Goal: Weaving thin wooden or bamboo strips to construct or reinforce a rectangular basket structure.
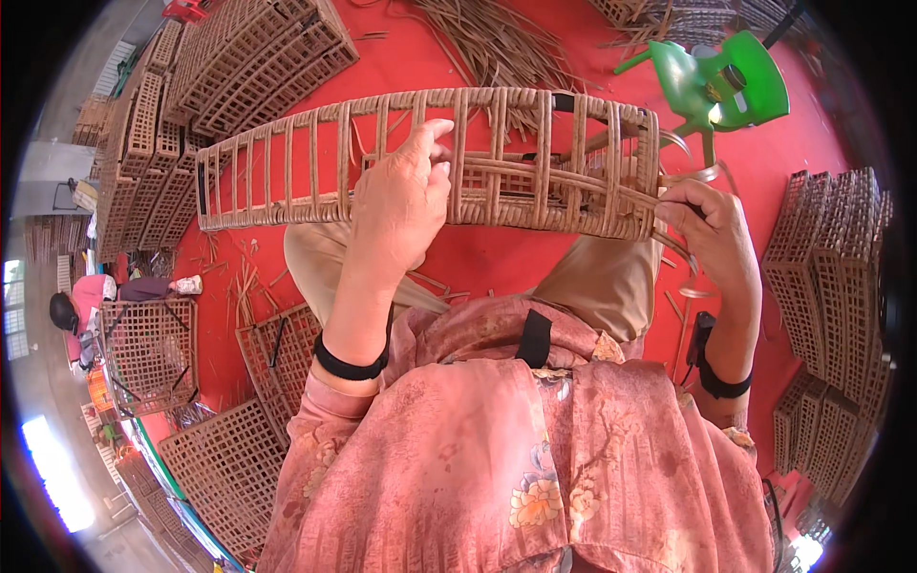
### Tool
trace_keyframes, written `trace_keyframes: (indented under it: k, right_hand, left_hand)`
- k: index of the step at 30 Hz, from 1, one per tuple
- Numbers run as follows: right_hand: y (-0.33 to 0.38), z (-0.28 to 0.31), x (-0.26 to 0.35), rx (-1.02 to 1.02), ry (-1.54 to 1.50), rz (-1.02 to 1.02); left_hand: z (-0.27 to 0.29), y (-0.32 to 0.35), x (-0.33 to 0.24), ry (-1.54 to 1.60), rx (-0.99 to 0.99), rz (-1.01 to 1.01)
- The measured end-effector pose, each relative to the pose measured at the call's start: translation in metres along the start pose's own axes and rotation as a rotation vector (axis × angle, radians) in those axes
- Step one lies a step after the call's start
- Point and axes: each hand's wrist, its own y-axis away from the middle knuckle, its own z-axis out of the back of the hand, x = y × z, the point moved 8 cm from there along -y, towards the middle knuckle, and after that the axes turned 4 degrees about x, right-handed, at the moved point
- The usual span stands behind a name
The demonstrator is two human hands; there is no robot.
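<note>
A long narrow woven rattan frame (498, 153) with crosswise slats lies across my lap. Over its middle, my left hand (401, 201) has its index finger extended and the other fingers loosely bent, apart from each other; its underside is hidden. Beside that hand, a flat rattan strip (573, 179) threads across several slats to the right end. There my right hand (712, 229) pinches the strip between thumb and fingers. Loose curled strip ends (702, 175) stick out around the right hand.
Stacked woven panels (258, 67) stand at the far left, with more stacks (826, 258) on the right. A green plastic chair (731, 86) and a strip pile (497, 48) are beyond the frame. Another person (91, 296) is at left beside a woven panel (148, 353).
</note>
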Motion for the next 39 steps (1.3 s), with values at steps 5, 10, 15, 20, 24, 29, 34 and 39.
trace_keyframes:
  k: [5, 10, 15, 20, 24, 29, 34, 39]
  right_hand:
    - [0.011, 0.010, 0.006, -0.039, 0.057, 0.034]
    - [0.026, 0.030, -0.002, -0.033, 0.037, -0.099]
    - [0.016, 0.024, 0.006, 0.009, -0.006, 0.035]
    - [0.007, 0.010, 0.009, -0.024, -0.068, 0.079]
    - [0.002, 0.004, 0.006, -0.034, -0.023, 0.041]
    - [0.005, 0.002, 0.010, -0.097, 0.016, 0.054]
    - [0.014, 0.017, 0.008, -0.071, 0.047, -0.003]
    - [0.023, 0.036, -0.007, -0.062, 0.049, -0.060]
  left_hand:
    - [0.007, -0.004, 0.020, 0.451, 0.083, 0.118]
    - [0.036, 0.004, 0.029, 0.254, -0.173, 0.038]
    - [0.033, 0.010, 0.015, -0.214, -0.222, -0.125]
    - [0.040, 0.012, 0.030, -0.093, -0.209, -0.112]
    - [0.046, 0.007, 0.052, -0.085, -0.112, 0.011]
    - [0.044, 0.000, 0.076, 0.516, 0.077, 0.195]
    - [0.050, 0.009, 0.086, 0.592, -0.072, 0.212]
    - [0.076, 0.017, 0.096, 0.403, -0.344, 0.150]
